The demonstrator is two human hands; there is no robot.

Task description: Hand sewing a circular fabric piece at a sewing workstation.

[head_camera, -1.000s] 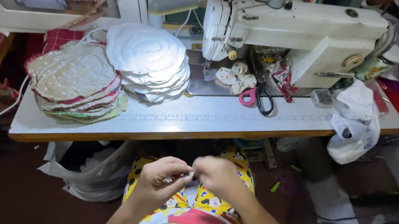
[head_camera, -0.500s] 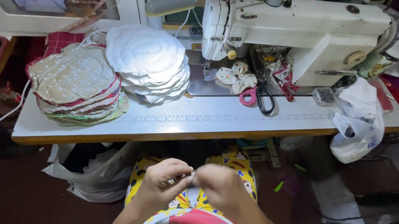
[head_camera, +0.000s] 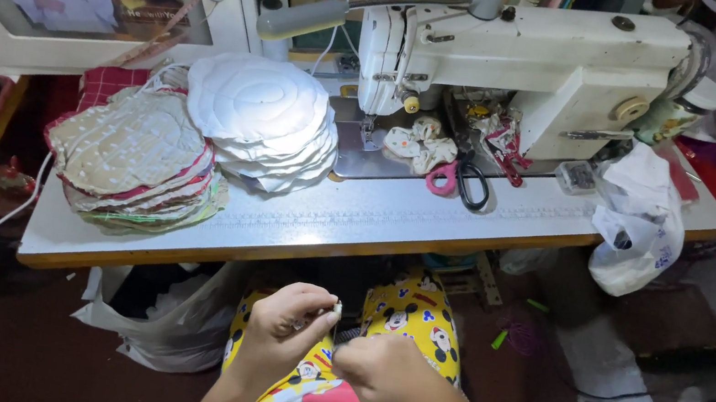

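- The sewing machine (head_camera: pixel 524 62) stands at the back right of the tabletop (head_camera: pixel 392 224).
- Two stacks of quilted pieces (head_camera: pixel 200 143) lie at the left end.
- Scissors (head_camera: pixel 460 179) lie before the machine.
- A plastic bag (head_camera: pixel 641 224) hangs over the right edge.

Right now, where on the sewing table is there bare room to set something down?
The table's front strip is bare, from the quilted stacks rightward to the plastic bag. Behind it is crowded: white pads, sewing machine, scissors, scraps.
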